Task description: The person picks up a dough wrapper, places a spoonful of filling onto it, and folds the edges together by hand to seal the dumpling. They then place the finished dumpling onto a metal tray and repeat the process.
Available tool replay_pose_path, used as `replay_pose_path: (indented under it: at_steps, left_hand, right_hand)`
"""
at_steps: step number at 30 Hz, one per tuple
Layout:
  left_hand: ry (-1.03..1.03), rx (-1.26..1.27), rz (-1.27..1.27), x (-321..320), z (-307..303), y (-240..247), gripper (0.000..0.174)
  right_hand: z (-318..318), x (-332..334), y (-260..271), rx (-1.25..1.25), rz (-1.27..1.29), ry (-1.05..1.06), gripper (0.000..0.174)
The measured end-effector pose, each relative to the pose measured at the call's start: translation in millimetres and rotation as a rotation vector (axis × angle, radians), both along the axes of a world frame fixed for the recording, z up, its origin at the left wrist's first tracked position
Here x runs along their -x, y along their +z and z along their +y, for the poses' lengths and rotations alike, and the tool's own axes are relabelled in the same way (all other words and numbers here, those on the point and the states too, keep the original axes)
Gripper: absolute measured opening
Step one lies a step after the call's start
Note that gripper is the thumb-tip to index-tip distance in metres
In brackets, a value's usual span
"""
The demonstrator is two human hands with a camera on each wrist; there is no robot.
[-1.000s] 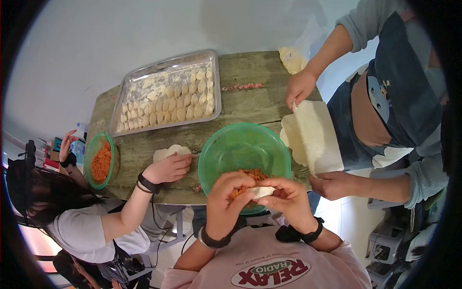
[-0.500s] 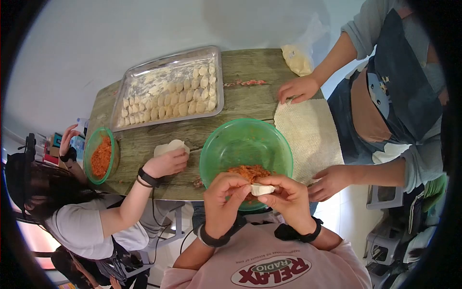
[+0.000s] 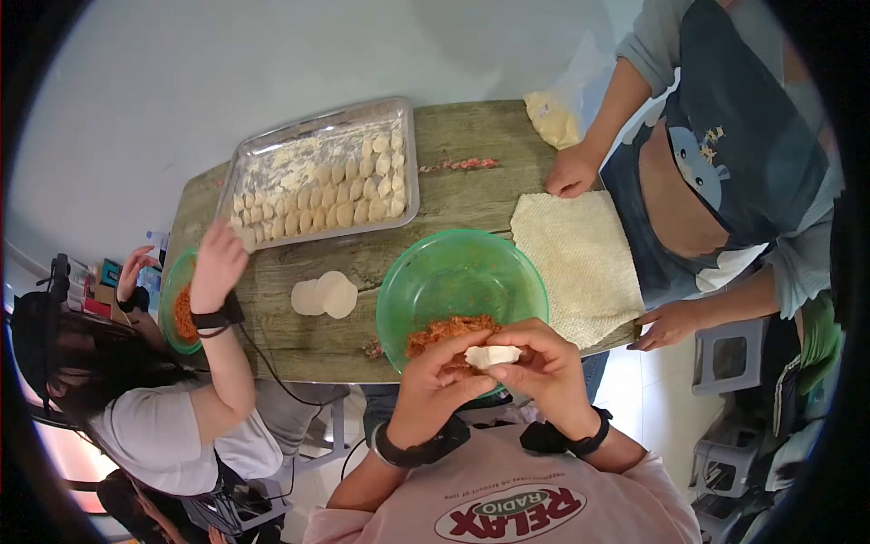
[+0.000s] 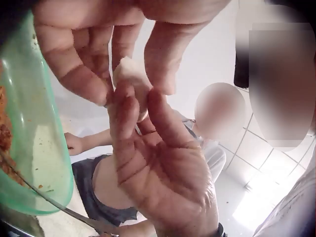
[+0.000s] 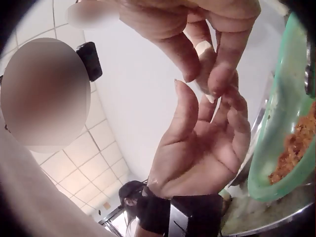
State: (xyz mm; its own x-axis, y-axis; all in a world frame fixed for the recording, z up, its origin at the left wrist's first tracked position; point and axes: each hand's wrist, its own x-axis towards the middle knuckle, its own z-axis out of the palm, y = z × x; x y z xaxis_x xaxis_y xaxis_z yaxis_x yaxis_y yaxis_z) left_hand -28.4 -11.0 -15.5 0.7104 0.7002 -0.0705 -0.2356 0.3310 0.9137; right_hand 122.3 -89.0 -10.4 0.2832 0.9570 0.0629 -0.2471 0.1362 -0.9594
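A small white folded dumpling [image 3: 492,356] is held between both hands over the near rim of the green bowl [image 3: 462,245]. The left hand [image 3: 433,381] grips its left end with thumb and fingers. At the right end, the right hand [image 3: 546,376] pinches it. Both wrist views show the dumpling [image 4: 132,79] [image 5: 204,64] between the fingertips of the two hands. Orange-red filling [image 3: 453,331] lies in the bowl beneath the fingers.
Rows of dumplings fill part of a floured metal tray [image 3: 410,172] at the back. Round wrappers [image 3: 324,295] lie left of the bowl, a pale cloth [image 3: 580,263] right of it. People stand or sit at both sides; another filling bowl [image 3: 179,308] is at left.
Both hands stay on the dumpling, with the fingers shifted along it. The left person's hand has left the wrappers toward the tray. The cloth has been laid flat, and the right person's hands have shifted.
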Motion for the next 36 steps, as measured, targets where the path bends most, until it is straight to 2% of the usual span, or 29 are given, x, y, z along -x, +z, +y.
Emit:
replay_pose_path:
  at_steps: [1,2,4,8,10,17,22,29,35,36]
  left_hand:
    - [-0.06,-0.013,0.021,0,1,-4,0.061]
    - [-0.062,-0.017,0.021,-1,0,-5,0.061]
    - [-0.05,0.051,-0.093,-4,-3,-1,0.058]
    - [-0.035,-0.022,-0.071,-13,-6,-6,0.053]
    - [-0.007,0.118,-0.186,-15,-11,-4,0.055]
    - [0.039,0.145,-0.171,-17,-10,-3,0.056]
    - [0.149,0.344,-0.154,-14,-8,-6,0.049]
    - [0.161,0.344,-0.116,-15,-8,-6,0.049]
    - [0.106,0.296,-0.08,-13,-8,-14,0.048]
    - [0.125,0.308,-0.001,-13,-8,-13,0.049]
  right_hand:
    - [1,-2,0,-0.021,-0.045,0.017,0.03]
    - [1,-2,0,-0.025,-0.046,0.016,0.03]
    - [0,0,4,0.053,0.137,0.088,0.028]
    - [1,4,8,0.161,0.302,0.196,0.029]
    - [3,11,9,0.129,0.316,0.214,0.032]
    - [5,9,12,0.167,0.28,0.201,0.032]
    - [5,5,6,0.111,0.145,0.131,0.027]
    - [6,6,-4,0.123,0.159,0.069,0.022]
    - [5,6,-7,0.107,0.034,0.008,0.022]
    - [5,6,-8,0.076,0.021,-0.025,0.022]
